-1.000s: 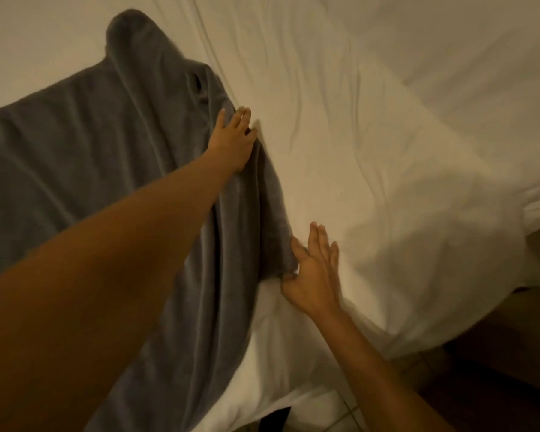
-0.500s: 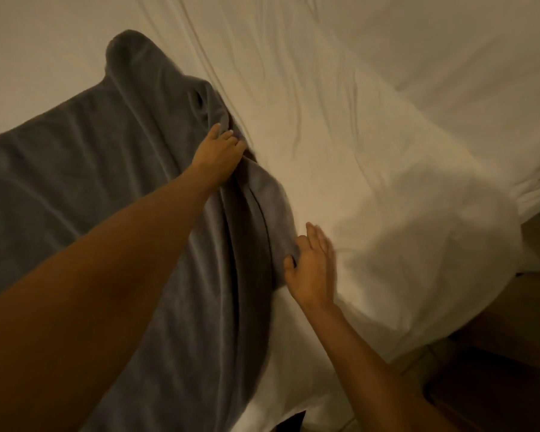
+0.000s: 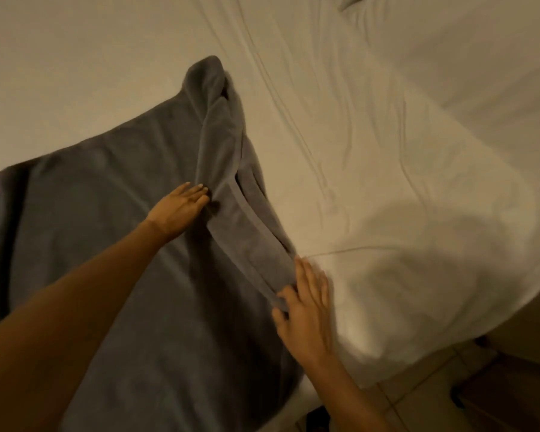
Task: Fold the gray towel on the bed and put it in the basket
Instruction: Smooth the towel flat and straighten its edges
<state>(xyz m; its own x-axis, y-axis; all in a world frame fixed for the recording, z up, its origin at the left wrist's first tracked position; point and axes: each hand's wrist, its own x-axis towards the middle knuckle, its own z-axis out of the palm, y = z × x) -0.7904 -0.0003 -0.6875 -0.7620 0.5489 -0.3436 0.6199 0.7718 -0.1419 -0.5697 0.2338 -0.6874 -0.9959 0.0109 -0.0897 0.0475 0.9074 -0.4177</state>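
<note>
One view only, head camera. The gray towel (image 3: 113, 244) runs off the left and bottom edges of the frame, so its full extent cannot be told. Both forearms are cut off at the bottom and left edges. Picture is dim and soft; fine fabric texture is hard to make out. At the lower right, dark shapes on the floor (image 3: 434, 397) are too dark to identify.

Surface: a bed (image 3: 387, 182) covered in a white, creased sheet, filling most of the frame. Its corner lies at the lower right, with pale floor tiles below it.

Towel lies spread on the left part of the bed. Its right edge is turned back on itself in a long narrow fold, running from a bunched peak at the far end to the near right.

Left hand (image 3: 178, 210): fingers straight, flat on the towel, fingertips at the inner side of the folded strip; grips nothing.

Right hand (image 3: 306, 313): fingers extended and together on the sheet, just beside the near end of the fold; thumb touches the towel's edge. Whether it pinches the cloth cannot be told.
</note>
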